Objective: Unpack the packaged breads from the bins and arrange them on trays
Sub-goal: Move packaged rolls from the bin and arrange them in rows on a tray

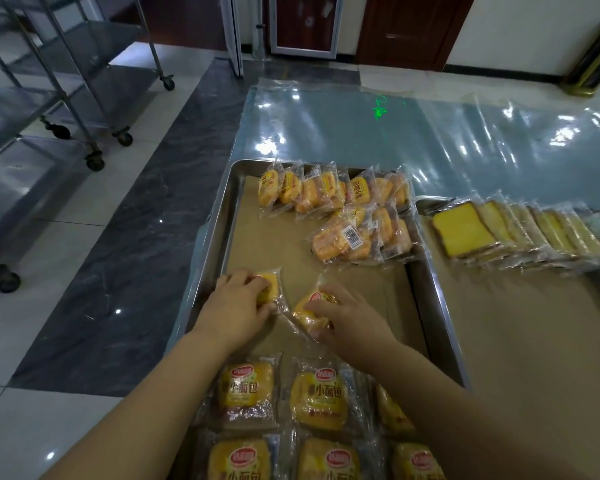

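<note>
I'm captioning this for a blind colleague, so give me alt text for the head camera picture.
The left hand grips one bun packet and the right hand a second bun packet, on a paper-lined metal tray. More packets lie at its far end and others nearest the camera; another tray on the right holds wrapped cake slices.

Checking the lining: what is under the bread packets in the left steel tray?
Brown paper lines the steel tray and the packets lie on it. The left hand and right hand each grip one packet. The paper covers the tray's metal floor, so that cannot be seen.
</note>
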A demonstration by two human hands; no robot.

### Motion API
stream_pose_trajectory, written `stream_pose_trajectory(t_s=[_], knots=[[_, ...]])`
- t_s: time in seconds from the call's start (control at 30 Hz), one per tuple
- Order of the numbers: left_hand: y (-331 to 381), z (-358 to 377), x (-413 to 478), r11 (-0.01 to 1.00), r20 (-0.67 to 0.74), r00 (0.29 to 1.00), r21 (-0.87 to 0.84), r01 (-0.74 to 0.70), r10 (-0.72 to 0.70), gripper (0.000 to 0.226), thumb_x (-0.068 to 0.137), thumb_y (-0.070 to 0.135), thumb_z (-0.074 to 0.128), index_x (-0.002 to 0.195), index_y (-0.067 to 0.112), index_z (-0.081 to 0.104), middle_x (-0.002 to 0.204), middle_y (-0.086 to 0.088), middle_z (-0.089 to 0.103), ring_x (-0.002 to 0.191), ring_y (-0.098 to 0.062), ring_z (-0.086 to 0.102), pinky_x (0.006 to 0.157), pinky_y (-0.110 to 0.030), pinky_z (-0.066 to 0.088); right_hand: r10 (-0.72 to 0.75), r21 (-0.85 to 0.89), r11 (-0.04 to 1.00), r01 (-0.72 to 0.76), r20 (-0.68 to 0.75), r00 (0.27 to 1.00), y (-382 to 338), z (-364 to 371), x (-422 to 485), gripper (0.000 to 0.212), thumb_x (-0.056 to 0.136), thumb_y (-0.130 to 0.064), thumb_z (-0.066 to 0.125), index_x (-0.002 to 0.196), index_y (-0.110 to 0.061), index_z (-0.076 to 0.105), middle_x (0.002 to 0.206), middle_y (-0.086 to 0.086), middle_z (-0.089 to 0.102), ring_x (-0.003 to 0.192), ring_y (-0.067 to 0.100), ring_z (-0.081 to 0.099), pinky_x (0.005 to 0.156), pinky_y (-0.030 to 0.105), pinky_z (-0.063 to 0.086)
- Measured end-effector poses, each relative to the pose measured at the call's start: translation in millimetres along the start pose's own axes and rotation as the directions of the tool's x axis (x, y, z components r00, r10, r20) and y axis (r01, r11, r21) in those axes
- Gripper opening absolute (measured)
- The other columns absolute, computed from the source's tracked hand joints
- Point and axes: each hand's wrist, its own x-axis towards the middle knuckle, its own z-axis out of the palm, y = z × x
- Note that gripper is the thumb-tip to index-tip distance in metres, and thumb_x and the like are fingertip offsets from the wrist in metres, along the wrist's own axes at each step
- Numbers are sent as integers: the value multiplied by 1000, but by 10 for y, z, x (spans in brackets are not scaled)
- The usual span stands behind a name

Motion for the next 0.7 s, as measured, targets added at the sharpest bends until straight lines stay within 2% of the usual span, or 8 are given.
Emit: stream_pose_trajectory(t_s=[0.13,0.23,0.37,0.47,0.53,0.7], knots=[[5,29,-98,999,-22,1000,-45,15,-16,51,81,54,59,123,28,49,131,3,39,122,-20,33,96,-35,38,125,-70,989,-130,-72,990,-70,65,-80,47,85,-45,57,128,-34,41,141,0,30,121,27,38,87,37,47],[0,61,-201,997,-35,999,-74,3,-6,49,79,55,60,119,29,50,128,5,38,123,-16,31,96,-33,37,252,-67,964,-258,-76,965,-100,72,-131,52,86,-53,51,131,-31,35,139,7,29,120,29,37,88,39,47],[-10,102,-324,995,-14,1000,-100,-14,13,57,77,55,62,127,34,43,130,7,34,124,-15,26,99,-34,36,385,-24,922,-388,-67,920,-138,98,-162,69,83,-65,47,134,-21,30,135,10,28,122,31,35,90,40,44],[-4,124,-399,997,16,1000,-70,-24,25,63,76,56,63,131,36,39,131,9,30,122,-14,24,97,-34,37,396,-35,917,-397,-43,917,-197,144,-166,74,82,-67,46,135,-19,29,138,12,25,124,32,34,93,41,43],[3,120,-423,999,20,1000,-47,-19,20,64,75,57,63,130,37,39,130,9,30,120,-14,24,96,-34,38,371,-20,928,-372,-27,928,-225,165,-167,73,80,-69,47,132,-20,31,136,11,26,121,30,35,90,40,44],[-31,45,-341,999,-27,999,-37,-24,23,55,78,56,60,127,38,46,129,9,36,119,-16,28,97,-35,37,393,87,918,-387,-71,917,-107,-32,-94,59,82,-62,51,127,-25,40,126,4,40,108,24,50,80,37,48]])
